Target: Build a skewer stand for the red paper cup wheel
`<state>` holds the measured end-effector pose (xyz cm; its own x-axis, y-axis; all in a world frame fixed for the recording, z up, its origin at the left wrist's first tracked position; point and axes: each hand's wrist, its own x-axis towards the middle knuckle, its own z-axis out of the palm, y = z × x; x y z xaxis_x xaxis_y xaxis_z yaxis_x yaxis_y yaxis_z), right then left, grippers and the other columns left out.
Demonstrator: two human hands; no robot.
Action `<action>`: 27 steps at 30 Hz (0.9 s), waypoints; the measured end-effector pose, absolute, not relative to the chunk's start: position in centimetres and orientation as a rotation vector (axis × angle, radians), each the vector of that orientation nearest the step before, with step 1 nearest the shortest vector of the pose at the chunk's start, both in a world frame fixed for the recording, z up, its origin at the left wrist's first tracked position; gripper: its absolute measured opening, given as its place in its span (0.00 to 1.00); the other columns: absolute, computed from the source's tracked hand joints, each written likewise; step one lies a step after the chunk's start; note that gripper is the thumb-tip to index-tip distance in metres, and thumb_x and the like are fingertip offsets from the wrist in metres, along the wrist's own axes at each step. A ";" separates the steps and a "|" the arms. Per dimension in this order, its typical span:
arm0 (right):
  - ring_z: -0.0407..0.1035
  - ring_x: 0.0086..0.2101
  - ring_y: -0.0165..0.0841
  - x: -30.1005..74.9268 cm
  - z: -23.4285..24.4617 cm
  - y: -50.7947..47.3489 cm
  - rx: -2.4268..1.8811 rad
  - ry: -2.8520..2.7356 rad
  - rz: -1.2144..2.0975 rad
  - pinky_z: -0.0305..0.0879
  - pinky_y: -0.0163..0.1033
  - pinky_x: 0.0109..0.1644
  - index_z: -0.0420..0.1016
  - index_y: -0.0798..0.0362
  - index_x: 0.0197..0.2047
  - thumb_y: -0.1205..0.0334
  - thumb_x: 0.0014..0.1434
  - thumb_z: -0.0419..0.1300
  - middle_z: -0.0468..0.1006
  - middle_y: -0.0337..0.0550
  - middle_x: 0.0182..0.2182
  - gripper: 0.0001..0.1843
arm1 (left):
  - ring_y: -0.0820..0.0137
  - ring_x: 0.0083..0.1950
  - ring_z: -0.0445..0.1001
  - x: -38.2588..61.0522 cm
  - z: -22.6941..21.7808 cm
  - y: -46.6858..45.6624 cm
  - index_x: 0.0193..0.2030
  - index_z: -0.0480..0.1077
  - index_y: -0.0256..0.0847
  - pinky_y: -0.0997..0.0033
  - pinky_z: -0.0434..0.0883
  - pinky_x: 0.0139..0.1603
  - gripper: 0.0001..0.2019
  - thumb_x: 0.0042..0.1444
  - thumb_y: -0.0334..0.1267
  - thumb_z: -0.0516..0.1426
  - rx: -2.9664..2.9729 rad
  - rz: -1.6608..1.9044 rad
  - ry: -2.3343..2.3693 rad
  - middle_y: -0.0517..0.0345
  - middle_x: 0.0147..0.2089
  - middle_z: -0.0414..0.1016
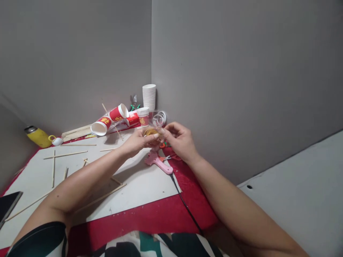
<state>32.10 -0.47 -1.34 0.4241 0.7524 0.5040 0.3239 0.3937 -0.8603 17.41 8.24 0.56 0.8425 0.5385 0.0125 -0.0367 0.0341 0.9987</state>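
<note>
My left hand (pixel 135 142) is closed around a small clear bag of yellow bands (pixel 150 132), which look like rubber bands. Thumb and fingers of my right hand (pixel 181 141) pinch the bag's right side. Both hands are in the air above the far part of the table. Just below them lies a pink hot glue gun (pixel 158 162), its black cord running toward me. Orange-handled scissors (pixel 164 157) lie beside it, partly hidden.
White paper (pixel 134 198) covers part of the red tabletop (pixel 128 221). Wooden sticks (pixel 65 155) are scattered at left. Joined red paper cups (pixel 109 119), a white cup stack (pixel 149 96) and a yellow bottle (pixel 39 136) stand near the grey walls. A dark flat object (pixel 9 207) is at far left.
</note>
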 end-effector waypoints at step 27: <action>0.73 0.36 0.33 33.0 -0.8 -1.6 -1.056 -1.560 0.058 0.68 0.39 0.44 0.79 0.51 0.41 0.60 0.64 0.54 0.80 0.44 0.35 0.12 | 0.71 0.36 0.74 15.7 0.2 7.8 0.41 0.76 0.36 0.72 0.71 0.35 0.16 0.51 0.45 0.64 1.900 0.377 0.580 0.54 0.38 0.77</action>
<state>33.04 -1.59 -0.76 0.1018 0.6364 0.7646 0.5781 0.5877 -0.5661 15.69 7.78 0.22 0.8321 0.5545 -0.0068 0.2192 -0.3177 0.9225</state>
